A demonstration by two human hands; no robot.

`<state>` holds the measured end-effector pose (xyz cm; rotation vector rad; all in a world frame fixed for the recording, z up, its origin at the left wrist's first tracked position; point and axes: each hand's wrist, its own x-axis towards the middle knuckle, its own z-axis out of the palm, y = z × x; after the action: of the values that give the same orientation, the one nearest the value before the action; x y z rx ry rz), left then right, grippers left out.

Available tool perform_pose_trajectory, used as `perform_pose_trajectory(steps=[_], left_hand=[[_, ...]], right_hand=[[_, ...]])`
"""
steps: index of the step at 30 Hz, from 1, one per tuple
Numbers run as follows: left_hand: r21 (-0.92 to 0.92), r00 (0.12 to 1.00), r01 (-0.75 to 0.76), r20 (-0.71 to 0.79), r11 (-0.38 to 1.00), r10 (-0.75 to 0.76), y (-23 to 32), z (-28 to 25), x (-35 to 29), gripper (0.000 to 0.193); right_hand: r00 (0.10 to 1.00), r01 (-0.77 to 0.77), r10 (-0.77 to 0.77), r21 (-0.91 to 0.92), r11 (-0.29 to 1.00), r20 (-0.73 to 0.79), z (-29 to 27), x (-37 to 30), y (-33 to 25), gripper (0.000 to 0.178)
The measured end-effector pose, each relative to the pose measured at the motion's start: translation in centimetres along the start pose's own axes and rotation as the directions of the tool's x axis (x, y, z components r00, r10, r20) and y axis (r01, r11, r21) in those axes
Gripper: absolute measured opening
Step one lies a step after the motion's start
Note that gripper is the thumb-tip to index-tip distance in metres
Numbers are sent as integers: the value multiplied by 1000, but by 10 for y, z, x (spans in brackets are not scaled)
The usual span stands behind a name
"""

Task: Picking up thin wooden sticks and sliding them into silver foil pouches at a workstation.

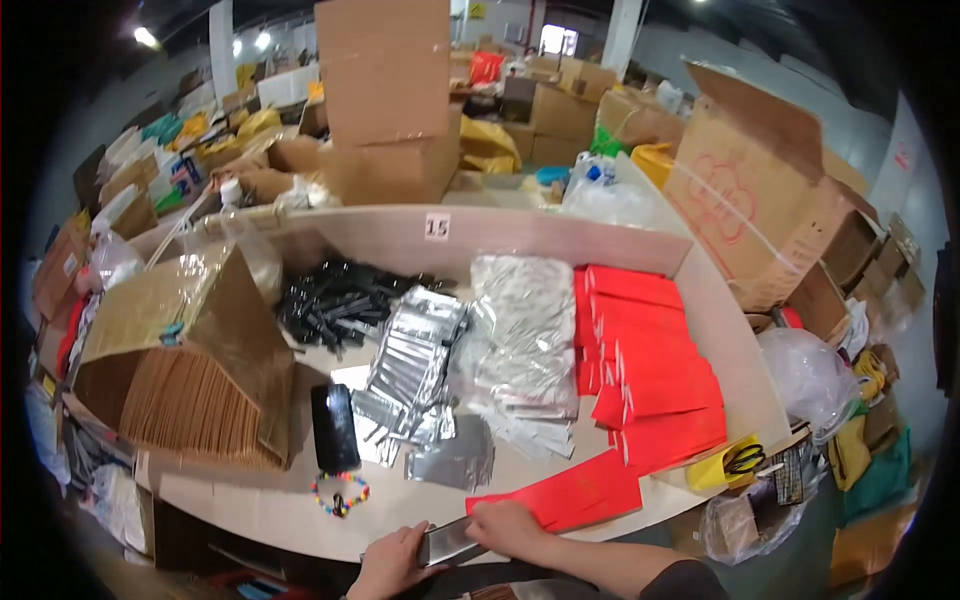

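At the table's front edge my left hand (393, 562) is closed on one end of a flat silver packet (447, 543). My right hand (508, 528) is closed at the left end of a red paper envelope (590, 492), where the packet's other end meets it. Whether the packet's tip is inside the envelope is hidden by my fingers. Past my hands lie a loose grey-silver sheet (450, 455), a spread stack of silver packets (415, 350) and a pile of clear-wrapped silver packets (525, 320). Red envelopes (660, 370) are heaped to the right.
On the left stands an open cardboard box (230, 340) packed with brown card pieces. A black phone (334, 428) with a beaded strap (340, 495) lies beside it. Black strips (340, 300) sit farther back. Scissors (744, 460) rest at the right edge. A low board (540, 226) rims the table.
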<state>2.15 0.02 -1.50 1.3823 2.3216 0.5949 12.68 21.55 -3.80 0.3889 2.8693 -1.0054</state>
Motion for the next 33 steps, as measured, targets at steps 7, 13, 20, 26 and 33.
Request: perform_pose_trajectory(steps=[7, 13, 20, 26, 33], left_hand=[[139, 625, 504, -740, 853, -249, -81, -20, 90, 97], [-86, 692, 575, -479, 814, -540, -107, -67, 95, 84], [-289, 864, 28, -474, 957, -169, 12, -61, 99, 99], [39, 792, -494, -392, 869, 468, 100, -81, 124, 102], [257, 953, 11, -294, 966, 68, -61, -64, 117, 104]], right_hand=[[989, 139, -134, 78, 987, -64, -24, 11, -16, 26], [973, 232, -227, 163, 959, -47, -24, 21, -24, 34], [988, 140, -22, 811, 567, -155, -42, 50, -24, 43], [585, 362, 473, 734, 575, -659, -211, -27, 35, 42], [-318, -707, 205, 376, 599, -926, -448, -224, 226, 84]])
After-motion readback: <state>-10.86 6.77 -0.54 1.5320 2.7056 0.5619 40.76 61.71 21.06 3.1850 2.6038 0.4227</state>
